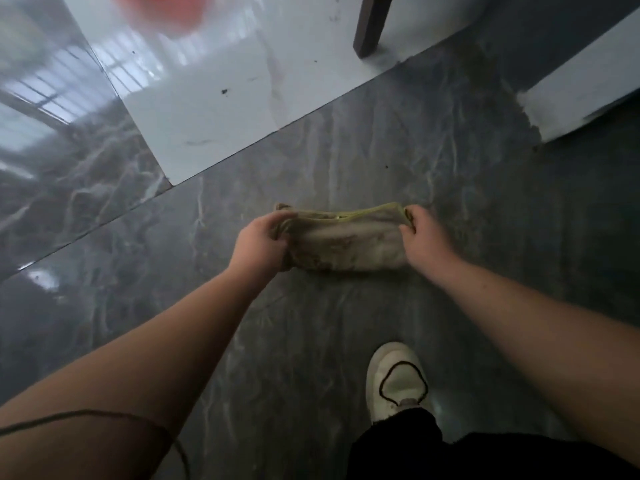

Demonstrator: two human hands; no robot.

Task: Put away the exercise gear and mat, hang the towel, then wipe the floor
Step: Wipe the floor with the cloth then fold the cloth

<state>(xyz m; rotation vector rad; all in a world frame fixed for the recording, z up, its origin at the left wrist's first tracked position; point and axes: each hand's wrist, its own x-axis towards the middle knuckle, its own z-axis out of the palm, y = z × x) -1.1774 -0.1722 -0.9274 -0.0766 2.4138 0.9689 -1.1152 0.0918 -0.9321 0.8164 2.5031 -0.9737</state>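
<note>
Between both sets of fingers: cloth [346,244], folded, on dark floor [311,341]. Left hand [259,240] and right hand [424,239] pinched shut on its ends. Best to press flat, keep the fold tight, wipe in straight overlapping passes. Fingertips tucked under fabric, unseen. Red blur [169,12] beyond, unidentifiable.

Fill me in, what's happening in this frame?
A person is bent over a dark marbled floor, gripping a dirty, yellow-edged cloth at both ends: left hand on its left end, right hand on its right. The cloth is bunched into a band low over the dark tile, apparently for wiping. A white shoe stands just behind it. A dark furniture leg stands on the lighter tile beyond.
</note>
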